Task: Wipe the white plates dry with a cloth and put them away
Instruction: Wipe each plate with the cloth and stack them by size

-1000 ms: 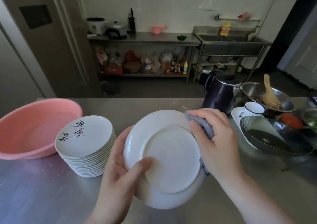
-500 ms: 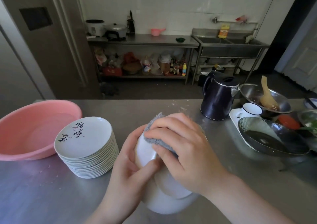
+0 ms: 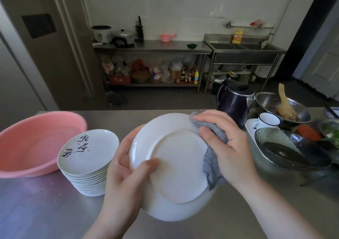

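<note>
A white plate (image 3: 176, 165) is held up over the steel counter with its underside facing me. My left hand (image 3: 124, 176) grips its left rim, thumb across the base. My right hand (image 3: 229, 147) holds a grey cloth (image 3: 212, 158) against the plate's right rim, fingers curled over the cloth. To the left stands a stack of several white plates (image 3: 88, 158), the top one marked with black writing.
A pink basin (image 3: 34, 141) sits at the far left of the steel counter (image 3: 45, 211). To the right are a dark kettle (image 3: 234, 103), a white cup (image 3: 267, 121), a dark glass dish (image 3: 291, 147) and a metal bowl (image 3: 280, 106) with a wooden spoon.
My right hand with the cloth has slid from the middle of the plate back to its right rim. The plate is turned flat toward me again.
</note>
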Available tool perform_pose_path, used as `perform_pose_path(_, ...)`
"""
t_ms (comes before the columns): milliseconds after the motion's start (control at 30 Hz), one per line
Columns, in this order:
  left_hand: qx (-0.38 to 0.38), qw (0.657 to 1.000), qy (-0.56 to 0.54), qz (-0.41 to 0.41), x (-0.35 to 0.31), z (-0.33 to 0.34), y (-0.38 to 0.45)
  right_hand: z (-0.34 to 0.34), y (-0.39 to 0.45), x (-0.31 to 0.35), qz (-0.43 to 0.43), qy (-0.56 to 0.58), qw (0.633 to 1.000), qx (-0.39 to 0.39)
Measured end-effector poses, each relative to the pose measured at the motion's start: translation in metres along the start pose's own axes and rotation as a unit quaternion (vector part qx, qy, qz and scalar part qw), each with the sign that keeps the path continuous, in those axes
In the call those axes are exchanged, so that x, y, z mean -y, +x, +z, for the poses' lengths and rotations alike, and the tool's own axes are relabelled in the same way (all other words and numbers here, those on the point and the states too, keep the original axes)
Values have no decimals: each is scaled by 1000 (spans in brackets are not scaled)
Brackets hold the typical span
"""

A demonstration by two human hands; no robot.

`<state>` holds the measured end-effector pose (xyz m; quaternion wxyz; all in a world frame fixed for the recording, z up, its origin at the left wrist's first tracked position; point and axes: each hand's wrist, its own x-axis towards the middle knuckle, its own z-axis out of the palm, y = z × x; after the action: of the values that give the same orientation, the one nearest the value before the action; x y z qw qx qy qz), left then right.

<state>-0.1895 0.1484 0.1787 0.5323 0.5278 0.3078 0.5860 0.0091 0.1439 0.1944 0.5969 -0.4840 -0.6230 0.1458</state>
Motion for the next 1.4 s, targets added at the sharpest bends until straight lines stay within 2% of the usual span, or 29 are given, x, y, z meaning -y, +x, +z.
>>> perform_pose_path(100, -63, 997, -33, -3, 4, 10, 2, 7, -15, -4, 19, -5, 996, -85)
perform_pose_path(200, -69, 997, -37, -3, 8, 20, -3, 7, -16, -11, 11, -39, 992, -121)
perform_pose_path(400, 21, 995, -58, -79, 2, 14, -3, -17, 6, -10, -12, -43, 996, -72)
perform_pose_path(500, 45, 992, -75, -88, -1, 14, -2, -18, 12, -11, -7, -34, 998, -58)
perform_pose_path(633, 22, 990, -120, -70, 1, 19, 2, -15, 13, -11, -5, -20, 998, -57)
perform_pose_path(800, -19, 985, -163, -56, 0, 28, 7, -8, 2, -11, -3, -74, 993, -93)
perform_pose_path(1000, -65, 978, -195, -40, -3, 40, 10, 3, -19, -14, -49, -136, 976, -164)
perform_pose_path(1167, -91, 970, -223, -18, -11, 54, 16, 17, -36, -7, -86, -103, 968, -213)
perform_pose_path(1267, -91, 968, -233, -11, -14, 61, 17, 26, -39, -2, -116, -94, 965, -214)
perform_pose_path(1400, -75, 968, -236, -28, -13, 66, 17, 38, -39, 5, -161, -106, 965, -176)
